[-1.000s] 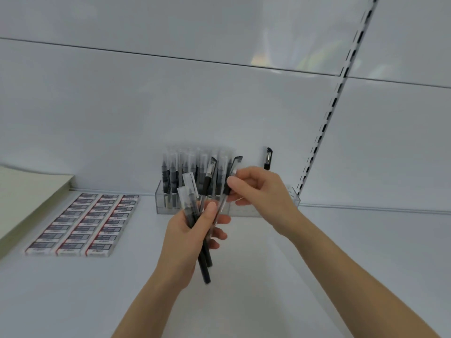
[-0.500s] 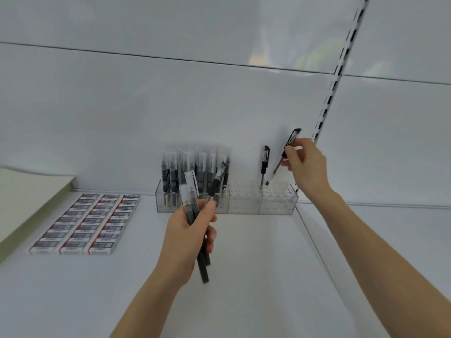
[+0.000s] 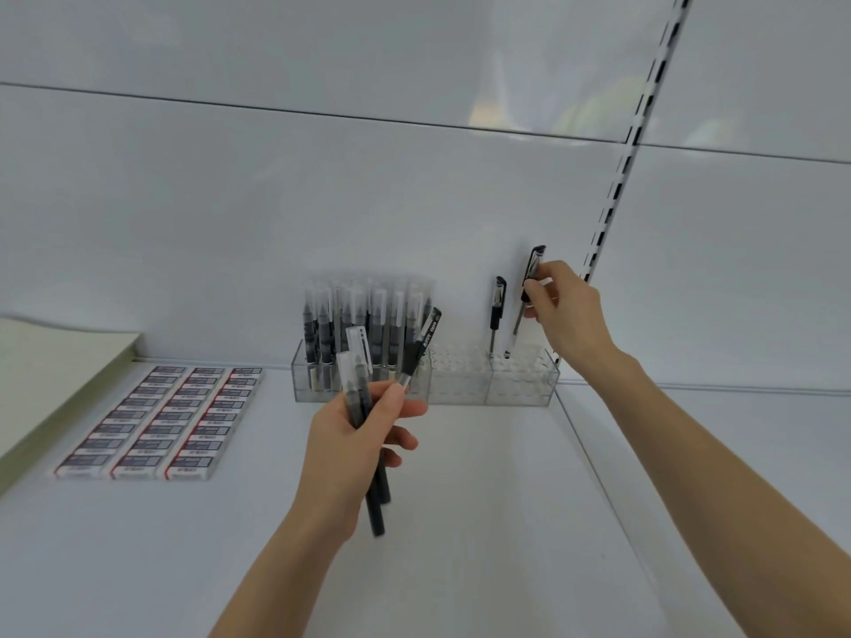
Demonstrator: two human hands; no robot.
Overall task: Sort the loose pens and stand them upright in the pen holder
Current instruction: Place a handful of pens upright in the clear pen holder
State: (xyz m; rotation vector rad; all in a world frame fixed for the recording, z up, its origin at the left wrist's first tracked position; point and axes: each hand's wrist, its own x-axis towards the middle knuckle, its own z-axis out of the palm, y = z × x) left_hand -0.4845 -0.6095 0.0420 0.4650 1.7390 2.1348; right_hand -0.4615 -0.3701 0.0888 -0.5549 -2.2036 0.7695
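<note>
Partway: R hand [image 3: 564, 315] pinches black pen [image 3: 534, 264], tip at holder [image 3: 520, 396] below it; L hand [image 3: 354, 439] grips several loose pens [image 3: 376, 508] yet to stand.

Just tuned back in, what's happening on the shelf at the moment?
A person is sorting pens into the clear pen holder. The right hand pinches a black-capped pen nearly upright, its tip at the holder's right section, beside a standing pen. The left hand grips a bunch of loose pens in front of the holder. The left section is packed with upright pens.
</note>
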